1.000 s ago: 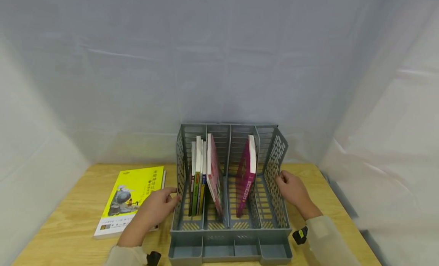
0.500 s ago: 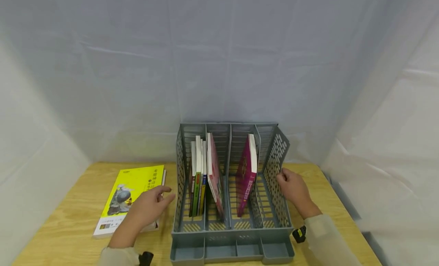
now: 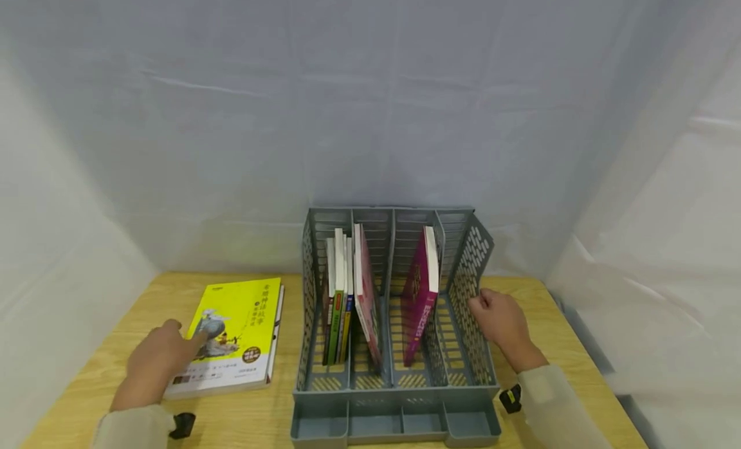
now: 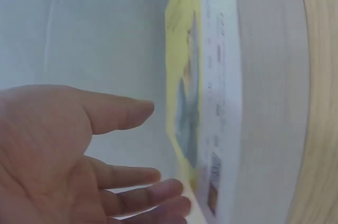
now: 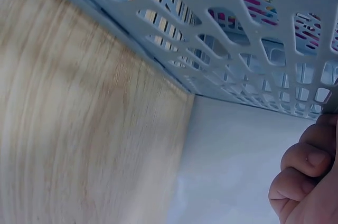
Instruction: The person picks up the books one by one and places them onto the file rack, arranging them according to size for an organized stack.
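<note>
A thick book with a yellow and white cover (image 3: 246,320) lies flat on the table's left part. Over its left edge is my left hand (image 3: 159,356); in the left wrist view the thumb and fingers (image 4: 129,176) are spread apart beside the book, with nothing between them. A grey slotted file rack (image 3: 396,392) stands in the middle. My right hand (image 3: 502,320) grips the front edge of its right side panel (image 5: 253,49), fingers curled; the exact contact is partly cut off in the right wrist view.
Several thin books (image 3: 338,301) and a pink book (image 3: 366,301) stand in the rack's left half. A magenta book (image 3: 420,301) leans in the third slot. Small trays (image 3: 376,423) run along the rack's front. White sheeting (image 3: 359,114) surrounds the wooden table (image 3: 116,365).
My left hand has left the rack's left side and moved left to the yellow book. The right hand has stayed at the rack's right panel. The head view has shifted slightly.
</note>
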{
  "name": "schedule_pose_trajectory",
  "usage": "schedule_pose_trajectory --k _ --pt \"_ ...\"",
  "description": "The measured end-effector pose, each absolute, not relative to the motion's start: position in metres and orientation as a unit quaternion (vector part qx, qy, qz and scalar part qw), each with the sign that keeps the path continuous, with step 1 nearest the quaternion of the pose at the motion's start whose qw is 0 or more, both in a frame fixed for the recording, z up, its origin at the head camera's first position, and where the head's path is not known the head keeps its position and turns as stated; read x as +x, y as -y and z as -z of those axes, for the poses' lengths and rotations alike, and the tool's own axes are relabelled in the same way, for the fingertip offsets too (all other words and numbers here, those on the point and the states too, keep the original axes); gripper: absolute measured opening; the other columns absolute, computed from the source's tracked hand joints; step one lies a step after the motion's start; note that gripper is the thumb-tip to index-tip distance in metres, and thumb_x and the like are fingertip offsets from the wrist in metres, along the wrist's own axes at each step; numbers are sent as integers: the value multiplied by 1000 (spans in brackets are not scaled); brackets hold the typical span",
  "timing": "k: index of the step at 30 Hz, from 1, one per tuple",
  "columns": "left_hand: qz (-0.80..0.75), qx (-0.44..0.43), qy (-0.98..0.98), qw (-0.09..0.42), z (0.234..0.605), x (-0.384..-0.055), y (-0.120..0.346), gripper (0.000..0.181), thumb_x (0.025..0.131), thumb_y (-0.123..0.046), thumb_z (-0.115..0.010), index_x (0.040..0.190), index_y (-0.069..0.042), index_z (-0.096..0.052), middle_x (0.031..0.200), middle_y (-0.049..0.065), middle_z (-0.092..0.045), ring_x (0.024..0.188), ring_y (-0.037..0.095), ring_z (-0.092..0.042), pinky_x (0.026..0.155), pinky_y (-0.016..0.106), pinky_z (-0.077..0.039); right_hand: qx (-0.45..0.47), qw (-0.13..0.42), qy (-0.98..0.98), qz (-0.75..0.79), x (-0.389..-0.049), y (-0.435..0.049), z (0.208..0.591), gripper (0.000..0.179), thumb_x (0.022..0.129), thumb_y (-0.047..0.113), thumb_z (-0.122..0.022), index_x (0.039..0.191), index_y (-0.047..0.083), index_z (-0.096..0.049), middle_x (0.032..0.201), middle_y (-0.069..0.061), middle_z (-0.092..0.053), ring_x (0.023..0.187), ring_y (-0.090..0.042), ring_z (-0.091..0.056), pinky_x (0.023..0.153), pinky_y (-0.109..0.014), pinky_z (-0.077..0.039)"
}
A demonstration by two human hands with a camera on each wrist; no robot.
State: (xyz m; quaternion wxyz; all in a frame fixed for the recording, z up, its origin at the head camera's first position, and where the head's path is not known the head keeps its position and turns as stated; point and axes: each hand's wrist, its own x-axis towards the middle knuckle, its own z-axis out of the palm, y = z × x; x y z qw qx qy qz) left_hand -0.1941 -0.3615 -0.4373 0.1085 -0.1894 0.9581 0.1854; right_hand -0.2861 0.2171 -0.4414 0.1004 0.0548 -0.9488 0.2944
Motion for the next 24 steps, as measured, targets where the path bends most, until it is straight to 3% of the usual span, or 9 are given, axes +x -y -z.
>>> schedule_pose_trajectory --k 4,8,14,24 --pt "-194 -202 -949 143 442 -195 363 87 101 -58 -52 130 24 -47 110 36 -61 91 40 -61 79 50 -52 51 101 946 -303 -285 -216 441 33 99 19 -47 68 14 -39 56 0 -35 50 -17 -26 53 -33 -26" --pt "-225 -216 -938 151 454 -193 365 98 100 -71 -42 124 24 -49 90 22 -60 79 30 -56 72 43 -47 46 95 946 -307 -284 -213 440 32 99 20 -47 69 14 -39 58 -1 -36 50 -18 -27 53 -33 -28" --pt "-275 -227 -921 156 471 -187 376 108 94 -78 -47 132 22 -35 105 32 -59 87 34 -57 75 45 -48 33 83 945 -315 -284 -211 441 30 99 21 -49 71 14 -41 59 -1 -37 52 -18 -30 54 -33 -29" --pt "-293 -225 -916 159 474 -190 379 105 95 -75 -51 125 25 -40 91 22 -56 82 30 -55 70 39 -47 32 87 944 -317 -284 -212 443 28 98 20 -47 72 14 -39 60 -1 -36 52 -18 -29 54 -33 -28"
